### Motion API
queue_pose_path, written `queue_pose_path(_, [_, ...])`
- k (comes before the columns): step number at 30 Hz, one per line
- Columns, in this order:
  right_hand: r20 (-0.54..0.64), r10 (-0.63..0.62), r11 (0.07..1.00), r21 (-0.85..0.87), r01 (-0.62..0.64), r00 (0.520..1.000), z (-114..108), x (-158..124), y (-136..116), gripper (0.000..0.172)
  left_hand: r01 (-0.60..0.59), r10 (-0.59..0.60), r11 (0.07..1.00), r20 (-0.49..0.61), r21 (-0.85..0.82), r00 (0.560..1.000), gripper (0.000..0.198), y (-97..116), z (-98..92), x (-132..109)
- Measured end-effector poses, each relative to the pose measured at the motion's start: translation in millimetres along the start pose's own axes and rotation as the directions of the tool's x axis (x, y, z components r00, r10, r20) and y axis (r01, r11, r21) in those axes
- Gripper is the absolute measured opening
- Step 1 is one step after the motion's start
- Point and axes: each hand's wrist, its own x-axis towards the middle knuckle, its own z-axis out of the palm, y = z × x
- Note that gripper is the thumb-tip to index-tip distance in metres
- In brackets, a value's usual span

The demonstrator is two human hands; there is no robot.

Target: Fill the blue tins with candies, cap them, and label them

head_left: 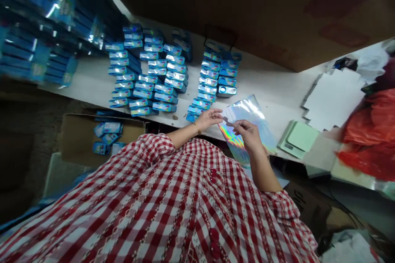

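My right hand [249,133] pinches a small, thin greyish piece [228,121] between thumb and fingers; its exact kind is too small to make out. Close to the piece's other end, my left hand [209,119] has its fingers stretched out and apart, and I cannot tell whether the fingertips touch it. Beneath both hands lies a shiny rainbow holographic sheet [248,111], which overhangs the table's front edge. Just beyond my left hand, a row of small blue boxes [207,81] runs away from me.
More blue boxes [156,72] stand in rows on the white table [271,86]. A large brown carton [253,16] looms behind. To the right are a pale green scale [298,137], white flat card [333,98] and red plastic bags [370,127]. An open carton [78,135] sits lower left.
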Motion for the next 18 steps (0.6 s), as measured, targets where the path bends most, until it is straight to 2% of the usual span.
queue_pose_path(2, [0.026, 0.072, 0.993, 0.092, -0.074, 0.997, 20.5, -5.2, 0.4, 0.026, 0.024, -0.024, 0.999, -0.03, -0.029, 0.999, 0.043, 1.4, -18.2, -15.6])
queue_pose_path(5, [0.027, 0.157, 0.974, 0.164, -0.159, 0.987, 54.6, -9.1, 4.7, 0.029, 0.009, -0.018, 0.997, -0.132, -0.07, 0.991, 0.035, 6.1, -49.6, -41.0])
queue_pose_path(10, [0.029, 0.204, 0.954, 0.219, -0.205, 0.979, 109.4, -7.9, 19.8, 0.031, 0.041, -0.068, 0.993, -0.257, -0.108, 0.964, 0.035, 8.7, -97.1, -69.3])
queue_pose_path(14, [-0.029, 0.18, 0.97, 0.174, -0.173, 0.983, 136.9, -7.0, 30.1, 0.033, 0.041, -0.086, 0.991, -0.374, -0.128, 0.923, 0.032, -1.5, -112.9, -68.7])
queue_pose_path(18, [-0.151, 0.109, 0.993, 0.069, -0.099, 0.982, 151.2, 0.0, 38.1, 0.037, 0.019, -0.093, 0.989, -0.53, -0.143, 0.843, 0.025, -15.6, -113.6, -55.8])
